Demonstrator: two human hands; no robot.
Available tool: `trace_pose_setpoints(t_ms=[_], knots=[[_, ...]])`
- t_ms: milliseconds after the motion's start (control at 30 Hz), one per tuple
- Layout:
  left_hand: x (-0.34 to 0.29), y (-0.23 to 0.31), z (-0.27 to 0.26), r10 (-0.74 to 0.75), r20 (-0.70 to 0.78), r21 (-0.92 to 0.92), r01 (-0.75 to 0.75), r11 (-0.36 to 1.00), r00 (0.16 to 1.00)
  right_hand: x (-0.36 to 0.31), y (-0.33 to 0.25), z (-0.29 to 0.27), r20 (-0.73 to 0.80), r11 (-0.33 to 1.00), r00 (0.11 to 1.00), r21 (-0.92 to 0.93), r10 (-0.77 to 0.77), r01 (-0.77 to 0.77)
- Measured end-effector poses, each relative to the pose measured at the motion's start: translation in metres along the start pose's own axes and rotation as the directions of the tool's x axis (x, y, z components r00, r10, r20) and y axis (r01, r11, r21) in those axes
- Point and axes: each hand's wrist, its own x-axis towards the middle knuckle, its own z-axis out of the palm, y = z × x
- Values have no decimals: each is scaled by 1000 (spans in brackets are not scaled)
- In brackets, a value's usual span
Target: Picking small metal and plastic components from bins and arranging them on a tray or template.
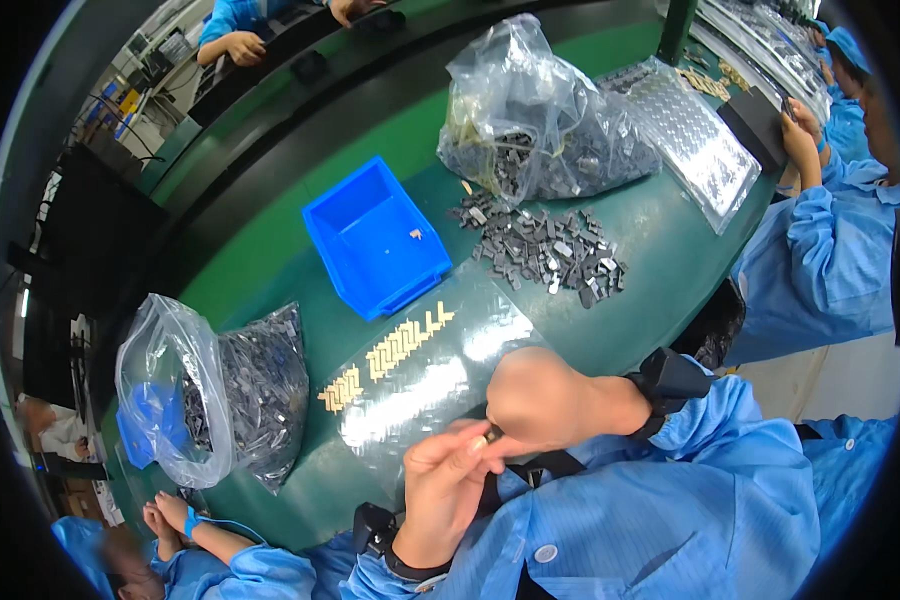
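In front of my body my two hands meet. My left hand (445, 490) is closed in a pinch on a small dark part (491, 434) at its fingertips. My right hand (540, 400) is closed and bent against the same spot, its back hiding most of its fingers and whatever they grip. Just beyond them lies a clear molded plastic tray (420, 400), with several small cream-yellow pieces (395, 350) lined up in slanting rows on its left and far side. Past the tray, to the right, a loose pile of small black parts (555, 250) is spread on the green table (660, 240).
A blue bin (375, 240) with one small piece inside stands beyond the tray. Clear bags of black parts stand at the far right (540, 120) and at the left (260, 385). Another clear tray (695, 140) lies far right. Co-workers' hands show at left (170, 520), right (802, 140) and back (245, 47).
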Motion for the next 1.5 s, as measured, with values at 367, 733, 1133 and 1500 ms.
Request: trace_pose_setpoints(t_ms=[367, 733, 1133, 1500], knots=[[-33, 26, -28, 74, 66, 68, -78, 995, 995, 52, -5, -2, 402, 985, 909, 165, -112, 48], [-35, 198, -62, 648, 488, 667, 229, -709, 585, 98, 83, -29, -41, 659, 898, -664, 438, -352], [-1, 106, 8, 262, 532, 705, -250, -664, 805, -115, -24, -162, -628, 168, 691, -684, 359, -710], [111, 54, -10, 194, 329, 789, -157, -594, 924, 21, -14, -50, -59, 793, 948, -533, 314, -296]])
